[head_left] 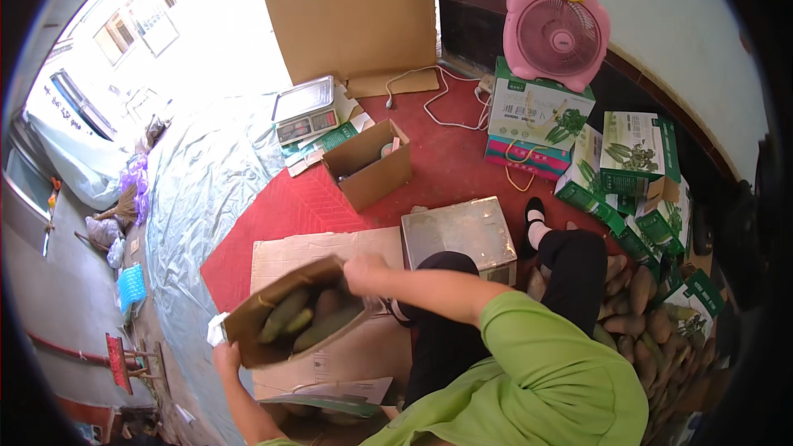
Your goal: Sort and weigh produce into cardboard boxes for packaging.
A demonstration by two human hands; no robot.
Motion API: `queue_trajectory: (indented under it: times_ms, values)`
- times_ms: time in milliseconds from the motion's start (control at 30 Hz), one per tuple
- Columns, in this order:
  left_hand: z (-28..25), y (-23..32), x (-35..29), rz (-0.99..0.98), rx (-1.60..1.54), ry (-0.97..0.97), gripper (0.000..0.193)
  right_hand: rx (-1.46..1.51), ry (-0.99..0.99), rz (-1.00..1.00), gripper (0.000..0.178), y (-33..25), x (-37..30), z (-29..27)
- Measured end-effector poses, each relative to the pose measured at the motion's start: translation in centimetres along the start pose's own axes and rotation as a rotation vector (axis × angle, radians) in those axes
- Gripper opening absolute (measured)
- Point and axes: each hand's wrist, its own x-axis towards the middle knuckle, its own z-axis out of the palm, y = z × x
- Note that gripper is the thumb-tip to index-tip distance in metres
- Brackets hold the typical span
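My left hand (225,358) grips the left end of an open cardboard box (329,339), next to a crumpled white piece (217,329). At the box's far right corner my right hand (366,273) is closed on the edge. The box is tilted, its opening turned toward me. Inside lie several long, smooth fruits or tubers (285,316), green and brownish; their exact kind I cannot make out. Beneath the box a flat cardboard sheet (330,245) covers the floor. Another open box with a green-and-white flap (330,403) stands just below, also with produce inside.
A heap of brown and green oblong produce (652,330) lies to my right, beside printed cartons (636,149). Ahead are a metal-topped box (459,235), a small open carton (372,177), a scale (304,107) and a white cord (438,107). A pink fan (562,37) tops a carton.
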Motion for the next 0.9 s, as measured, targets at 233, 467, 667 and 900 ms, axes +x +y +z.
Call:
queue_trajectory:
  times_ms: [233, 467, 667, 900]
  values:
    - [5.2, -6.6, -4.4, -0.092, 0.123, -0.204, 0.032, -0.014, -0.234, -0.132, 0.027, -3.5, -3.0, 10.3]
    - [7.4, -5.5, -4.9, -0.198, -0.064, -0.1, 0.025, 0.062, -0.3, -0.257, 0.026, -2.5, -1.6, 9.4]
    - [6.3, -0.9, -2.3, -0.035, 0.131, -0.132, 0.022, 0.106, -0.204, -0.267, 0.026, -1.8, 1.2, 10.1]
    - [4.4, 4.8, 0.5, 0.12, 0.017, 0.011, 0.024, 0.322, -0.063, -0.374, 0.018, -0.2, 2.0, 4.9]
